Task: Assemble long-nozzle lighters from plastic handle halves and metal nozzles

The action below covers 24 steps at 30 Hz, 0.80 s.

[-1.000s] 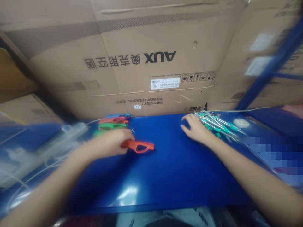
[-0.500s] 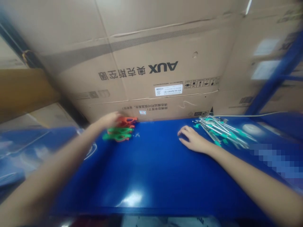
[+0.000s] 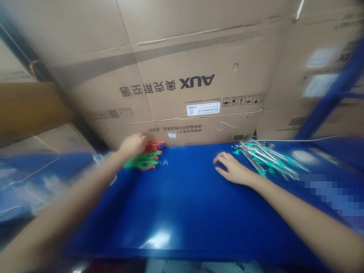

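My left hand (image 3: 134, 145) reaches to the back left of the blue table, over the left end of a small pile of plastic pieces. Orange pieces (image 3: 155, 145) lie at the back of that pile, and green pieces (image 3: 143, 160) in front of them. The fingers of this hand are blurred and partly hidden, so their grip is unclear. My right hand (image 3: 232, 167) rests on the table to the right of centre, fingers loosely bent, thumb apart, with nothing visible in it. Just beyond it, on the right, lies a heap of thin metal rods with teal plastic parts (image 3: 264, 156).
A large cardboard sheet (image 3: 176, 49) with upside-down print stands behind the blue tabletop (image 3: 182, 204). Clear plastic bags (image 3: 36, 185) lie on the left. A whitish round item (image 3: 304, 156) sits right of the rods. A blue post (image 3: 327, 94) rises at the right.
My left hand has shifted very slightly to the right over the orange pieces. My right hand stays in the same place.
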Tool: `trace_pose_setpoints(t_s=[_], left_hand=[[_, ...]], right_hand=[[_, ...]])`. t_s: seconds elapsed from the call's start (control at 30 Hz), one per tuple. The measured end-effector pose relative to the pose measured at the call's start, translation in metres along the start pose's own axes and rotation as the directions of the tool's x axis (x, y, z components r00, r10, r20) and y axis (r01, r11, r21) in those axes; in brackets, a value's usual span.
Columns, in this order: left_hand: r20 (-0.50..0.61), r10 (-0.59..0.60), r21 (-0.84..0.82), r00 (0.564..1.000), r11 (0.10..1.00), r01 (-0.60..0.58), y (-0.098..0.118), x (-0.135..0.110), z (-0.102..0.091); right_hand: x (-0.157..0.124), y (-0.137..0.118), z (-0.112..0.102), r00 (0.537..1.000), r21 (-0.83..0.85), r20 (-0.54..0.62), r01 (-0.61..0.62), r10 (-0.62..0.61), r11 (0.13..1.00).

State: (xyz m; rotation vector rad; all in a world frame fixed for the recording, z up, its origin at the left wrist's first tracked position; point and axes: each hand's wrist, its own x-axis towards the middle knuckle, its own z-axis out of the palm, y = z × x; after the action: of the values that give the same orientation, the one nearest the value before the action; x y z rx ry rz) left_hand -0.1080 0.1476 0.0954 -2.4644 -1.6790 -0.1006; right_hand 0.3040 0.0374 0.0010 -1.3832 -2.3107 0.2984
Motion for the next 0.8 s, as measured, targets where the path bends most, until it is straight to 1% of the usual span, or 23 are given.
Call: trace_pose_setpoints(t_s=[0.07,0.13,0.2,0.27,0.37,0.47,0.6,0.67,0.7,0.77,0.8], left_hand=[[-0.066,0.009,-0.013,0.998,1.0,-0.01,0.017,-0.008,-0.002],[-0.098,0.044,-0.034,0.994,0.998,-0.048,0.038,-0.02,0.001],[-0.079,0.087,-0.059,0.993,0.994,-0.092,0.061,-0.035,0.009],[-0.048,0.105,-0.079,0.993,0.991,-0.109,0.082,-0.05,0.02],[-0.045,0.176,-0.111,0.983,0.977,-0.18,0.101,-0.067,0.034],[-0.074,0.235,-0.141,0.969,0.96,-0.244,0.105,-0.074,0.046],[-0.136,0.3,-0.149,0.944,0.936,-0.319,0.101,-0.074,0.058],[-0.178,0.376,-0.091,0.91,0.914,-0.395,0.1,-0.074,0.061],[-0.195,0.422,-0.047,0.885,0.898,-0.438,0.1,-0.074,0.061],[-0.207,0.492,0.031,0.846,0.867,-0.497,0.101,-0.075,0.059],[-0.202,0.51,0.057,0.836,0.858,-0.51,0.101,-0.076,0.057]], right_hand=[[0.0,-0.002,0.0,1.0,-0.007,0.004,0.01,-0.01,1.0],[0.0,-0.004,0.0,1.0,-0.019,0.007,0.017,-0.017,1.0],[0.001,-0.008,0.0,1.0,-0.035,0.018,0.002,-0.001,0.999],[0.0,-0.012,0.0,0.998,-0.053,0.047,-0.027,0.03,0.998],[-0.001,-0.016,-0.001,0.994,-0.076,0.091,-0.054,0.061,0.996],[0.0,-0.015,-0.003,0.991,-0.085,0.118,-0.058,0.068,0.995],[0.0,-0.012,-0.006,0.98,-0.087,0.19,-0.036,0.052,0.996],[-0.002,-0.011,-0.007,0.976,-0.098,0.213,-0.021,0.041,0.995],[-0.002,-0.011,-0.008,0.975,-0.106,0.218,-0.014,0.037,0.994],[-0.003,-0.011,-0.009,0.973,-0.115,0.23,-0.006,0.033,0.993],[-0.003,-0.011,-0.009,0.971,-0.117,0.238,-0.006,0.034,0.993]])
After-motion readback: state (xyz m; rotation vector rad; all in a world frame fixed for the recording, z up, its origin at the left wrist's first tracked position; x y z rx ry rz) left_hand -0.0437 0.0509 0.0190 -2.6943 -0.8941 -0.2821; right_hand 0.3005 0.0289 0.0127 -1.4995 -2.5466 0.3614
